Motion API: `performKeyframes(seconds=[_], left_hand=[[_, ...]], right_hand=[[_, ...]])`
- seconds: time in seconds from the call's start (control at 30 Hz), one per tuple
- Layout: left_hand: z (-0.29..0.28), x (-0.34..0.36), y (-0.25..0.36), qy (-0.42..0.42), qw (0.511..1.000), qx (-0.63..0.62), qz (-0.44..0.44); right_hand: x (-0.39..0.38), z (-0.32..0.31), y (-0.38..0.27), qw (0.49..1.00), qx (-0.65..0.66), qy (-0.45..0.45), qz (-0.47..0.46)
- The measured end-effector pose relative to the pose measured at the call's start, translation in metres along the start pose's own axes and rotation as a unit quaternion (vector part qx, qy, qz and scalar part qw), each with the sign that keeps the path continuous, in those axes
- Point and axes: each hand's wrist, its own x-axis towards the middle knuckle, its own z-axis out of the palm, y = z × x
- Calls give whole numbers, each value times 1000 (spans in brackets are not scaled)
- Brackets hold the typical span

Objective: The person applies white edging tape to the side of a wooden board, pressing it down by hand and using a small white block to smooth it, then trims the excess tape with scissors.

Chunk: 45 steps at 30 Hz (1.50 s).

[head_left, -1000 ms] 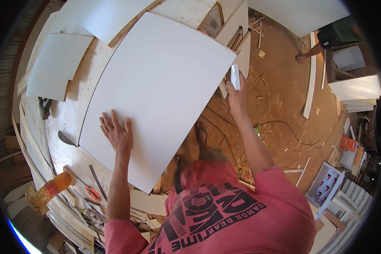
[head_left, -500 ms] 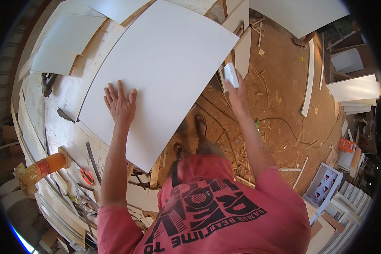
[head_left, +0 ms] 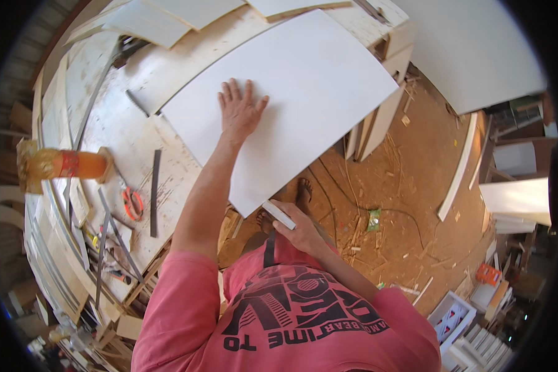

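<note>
One white panel (head_left: 310, 80) overhangs the right edge of the table (head_left: 128, 127), edge work seemingly unfinished; left hand (head_left: 240, 116) lies fingers spread, right hand (head_left: 301, 230) pinches a white block (head_left: 279, 215).

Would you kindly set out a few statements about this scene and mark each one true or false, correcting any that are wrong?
1. The left hand lies palm down on the white panel. True.
2. The right hand is empty. False: it holds a white block by the white panel's near corner.
3. A dark strip lies on the workbench, left of the white panel. True.
4. The bottle of orange liquid is to the right of the white panel. False: it is to the left.
5. A green packet lies on the brown floor. True.
</note>
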Motion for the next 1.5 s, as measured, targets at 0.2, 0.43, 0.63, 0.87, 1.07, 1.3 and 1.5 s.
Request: performKeyframes(seconds=[0.2, 0.43, 0.63, 0.87, 1.07, 1.3, 1.5], left_hand=[[-86, -93, 13, -129, 887, -441, 32], [-131, -192, -29, -75, 772, -610, -159], [-103, -221, -156, 165, 778, -520, -311], [-69, -239, -199, 161, 917, -152, -332], [-90, -211, -89, 159, 923, -93, -339], [-55, -158, -9, 58, 855, -260, -446], [-42, -153, -1, 113, 799, -274, -523]], right_hand=[[19, -42, -33, 963, 187, 187, 55], [71, 24, -88, 968, 242, -32, 63], [107, -41, -49, 998, 52, 20, 27], [162, -243, 24, 929, -231, 288, -30], [235, -362, 71, 813, -445, 374, -9], [296, -416, 91, 915, -352, 157, 121], [286, -418, 97, 955, -216, 119, 163]])
